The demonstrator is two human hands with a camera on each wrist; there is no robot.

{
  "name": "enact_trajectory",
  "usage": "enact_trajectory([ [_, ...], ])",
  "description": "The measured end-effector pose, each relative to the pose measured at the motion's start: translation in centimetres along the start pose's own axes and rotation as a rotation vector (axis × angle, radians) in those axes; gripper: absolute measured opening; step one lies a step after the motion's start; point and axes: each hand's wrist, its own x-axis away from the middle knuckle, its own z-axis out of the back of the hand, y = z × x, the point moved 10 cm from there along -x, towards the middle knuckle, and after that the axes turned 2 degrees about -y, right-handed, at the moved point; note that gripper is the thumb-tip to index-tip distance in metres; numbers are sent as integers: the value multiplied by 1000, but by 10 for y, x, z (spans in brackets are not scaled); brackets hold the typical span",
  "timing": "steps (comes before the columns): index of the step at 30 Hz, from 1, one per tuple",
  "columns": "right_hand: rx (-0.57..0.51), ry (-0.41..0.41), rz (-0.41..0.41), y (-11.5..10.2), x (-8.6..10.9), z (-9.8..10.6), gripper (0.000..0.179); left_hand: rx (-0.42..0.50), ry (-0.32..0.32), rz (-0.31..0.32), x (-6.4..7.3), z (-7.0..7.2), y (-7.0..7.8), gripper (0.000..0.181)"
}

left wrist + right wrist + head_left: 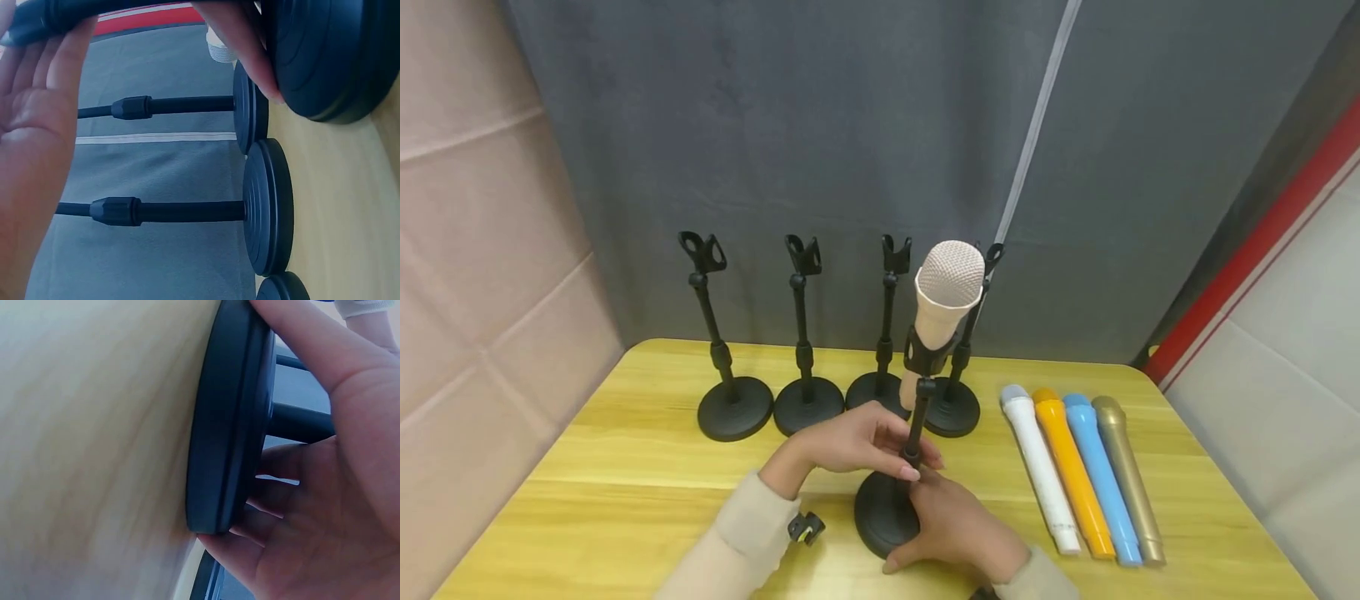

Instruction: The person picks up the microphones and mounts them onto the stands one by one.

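Observation:
A cream microphone (951,279) with a mesh head sits in the clip of a black desktop microphone stand (880,517) close to me. My left hand (853,440) holds the stand's pole low down, its thumb in front and fingers behind. Around the rim of the round base, my right hand (955,523) spreads its thumb and fingers. In the right wrist view the base (228,425) is edge-on to the wooden table, gripped between that thumb and the fingers. The left wrist view has the pole (144,5) crossing my left fingers near its collar.
Behind stand several more black microphone stands, such as one at far left (735,408), with bare clips. On the right, white (1041,467), orange (1075,475), blue (1105,479) and gold (1129,479) microphones lie side by side. Grey curtain (775,125) hangs behind the table.

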Motion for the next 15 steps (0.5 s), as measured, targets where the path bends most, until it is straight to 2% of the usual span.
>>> enact_trajectory([
  [3, 6, 3, -3, 1, 1, -1, 117, 12, -67, 11, -5, 0, -2, 27],
  [7, 9, -7, -17, 2, 1, -2, 118, 40, -125, 35, -8, 0, -4, 27],
  [11, 12, -16, -24, 2, 1, -3, 118, 68, -154, 47, -10, 0, -3, 27],
  [15, 12, -3, -8, 1, 1, -1, 116, 48, -143, 49, -12, 2, -3, 24],
])
